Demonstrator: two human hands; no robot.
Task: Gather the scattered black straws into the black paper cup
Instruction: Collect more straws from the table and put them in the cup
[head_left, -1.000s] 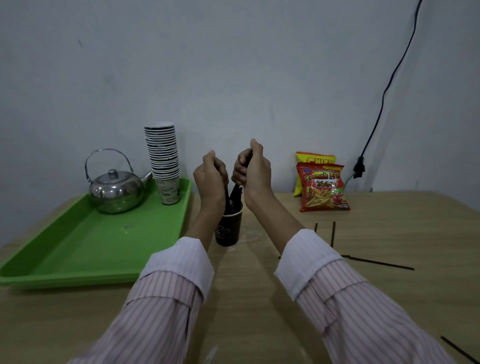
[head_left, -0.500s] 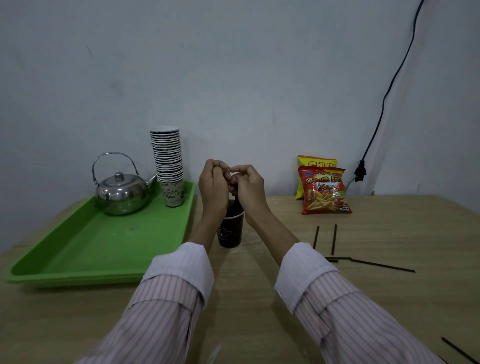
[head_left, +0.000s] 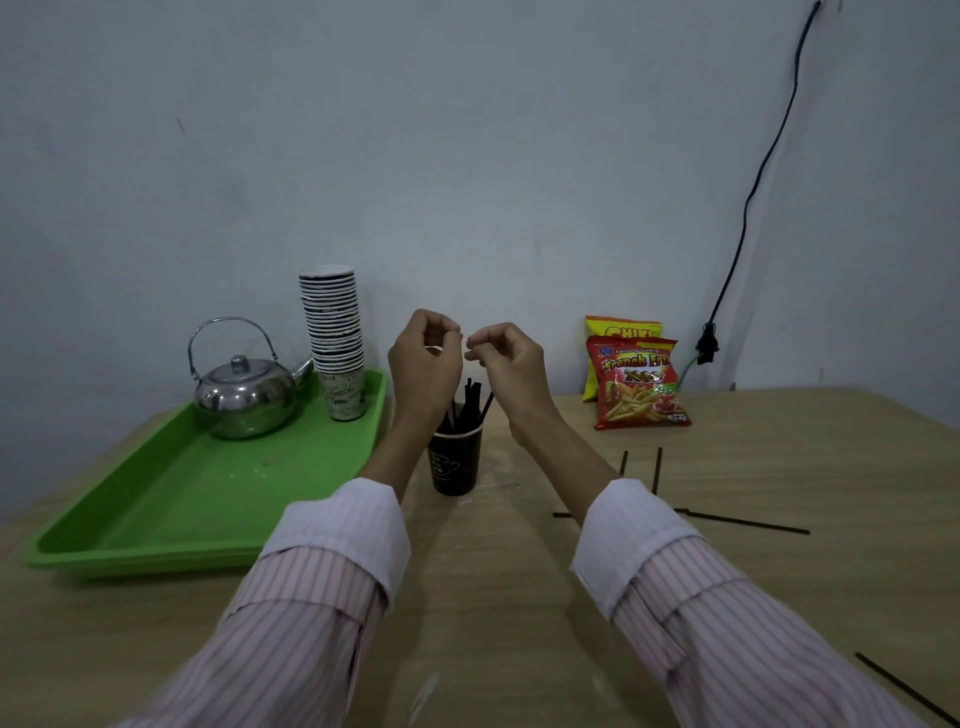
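Standing on the wooden desk (head_left: 493, 597), the black paper cup (head_left: 455, 465) already held several thin black straws (head_left: 471, 402), while the left hand (head_left: 423, 364) and right hand (head_left: 506, 364) hovered above it loosely curled and empty, and a few loose straws (head_left: 748, 524) lay scattered to the right, uncollected.

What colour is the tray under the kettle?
Bright green: the tray shows plainly in the head view, kettle on it.

you've got a shiny polished-metal kettle (head_left: 244, 397) | glossy green plastic tray (head_left: 171, 499) | matt pale wood-grain tabletop (head_left: 805, 467) | glossy red foil crisp bag (head_left: 641, 384) | matt black paper cup (head_left: 455, 462)
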